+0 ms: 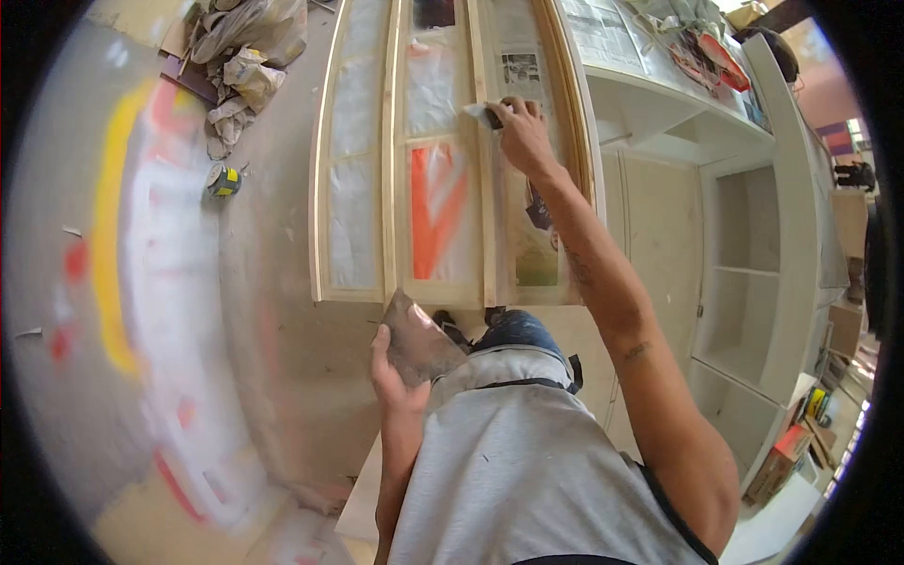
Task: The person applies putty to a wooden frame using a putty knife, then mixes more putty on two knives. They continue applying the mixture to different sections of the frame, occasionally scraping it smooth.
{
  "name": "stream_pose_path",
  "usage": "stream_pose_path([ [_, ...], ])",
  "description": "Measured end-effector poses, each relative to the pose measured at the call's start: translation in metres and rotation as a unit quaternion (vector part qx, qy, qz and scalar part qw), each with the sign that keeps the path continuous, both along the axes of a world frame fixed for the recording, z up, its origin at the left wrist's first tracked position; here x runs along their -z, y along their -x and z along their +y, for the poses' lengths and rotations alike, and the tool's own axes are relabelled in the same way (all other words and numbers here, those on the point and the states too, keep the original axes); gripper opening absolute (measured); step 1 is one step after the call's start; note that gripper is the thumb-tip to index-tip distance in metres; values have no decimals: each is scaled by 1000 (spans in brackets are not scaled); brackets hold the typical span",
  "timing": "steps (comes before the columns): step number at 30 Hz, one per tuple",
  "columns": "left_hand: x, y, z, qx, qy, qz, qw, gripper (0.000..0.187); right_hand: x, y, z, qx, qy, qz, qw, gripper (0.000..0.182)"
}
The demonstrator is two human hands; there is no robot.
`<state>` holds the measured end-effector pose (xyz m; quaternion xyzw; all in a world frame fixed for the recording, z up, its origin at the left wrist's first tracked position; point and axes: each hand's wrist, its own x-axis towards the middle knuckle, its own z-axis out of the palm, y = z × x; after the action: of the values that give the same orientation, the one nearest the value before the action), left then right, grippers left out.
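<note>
My left hand [400, 377] is low at the centre, its fingers wrapped round a flat brown-grey plate [422, 341] with a pointed corner near the panel's front edge. My right hand [524, 130] reaches out over a long panel with wooden strips and holds a small dark tool with a whitish blade [485, 116] on the right strip. Between the strips of the panel [483, 217] lie papers under a clear or thin covering, among them an orange and white piece [438, 212] and printed newspaper.
A small can with a yellow and black label [224, 180] stands at the left. Crumpled bags [250, 75] lie at the upper left. White shelving [744, 226] stands at the right, with newspaper [612, 38] and a red item [723, 61] on top. A red box [780, 461] sits lower right.
</note>
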<state>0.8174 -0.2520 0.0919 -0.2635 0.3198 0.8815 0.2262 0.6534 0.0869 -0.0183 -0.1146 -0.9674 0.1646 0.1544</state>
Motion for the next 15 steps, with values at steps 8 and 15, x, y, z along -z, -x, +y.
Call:
stream_pose_path([
  [8,6,25,65,33,-184,-10,982,31,-147,-99,-25,-12,593,46,804,23],
  [15,12,12,84,93,-177,20,980,40,-187,-225,-92,92,949,-127,274,22],
])
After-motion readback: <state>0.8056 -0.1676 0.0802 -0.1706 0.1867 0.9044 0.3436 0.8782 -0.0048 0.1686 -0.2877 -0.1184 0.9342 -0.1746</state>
